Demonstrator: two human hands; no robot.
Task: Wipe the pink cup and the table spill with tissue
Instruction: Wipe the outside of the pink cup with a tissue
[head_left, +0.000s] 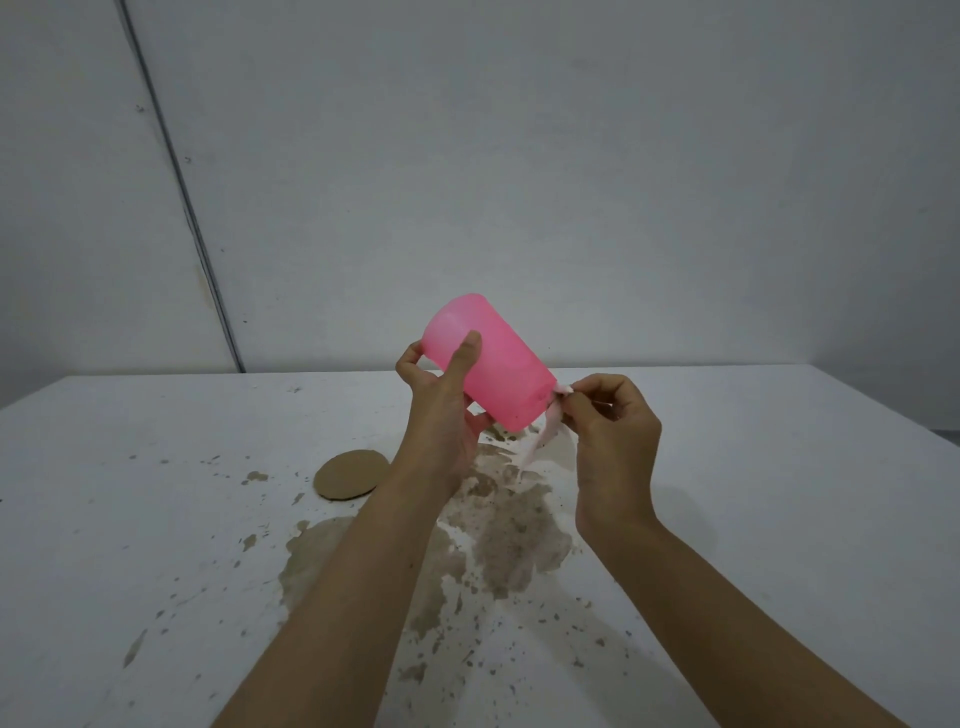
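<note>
My left hand (444, 410) grips the pink cup (493, 371) in the air above the table, tilted on its side with its base up and to the left. Its mouth points down to the right. My right hand (615, 415) pinches a thin strip of tissue (545, 436) at the cup's rim; the strip hangs down from my fingers. Below both hands a wide brown spill (498, 525) spreads over the white table (156, 519), with splashes scattered around it.
A round brown cardboard coaster (350, 474) lies flat on the table left of the spill. A grey wall stands behind the table's far edge. The table's right edge runs down past my right arm.
</note>
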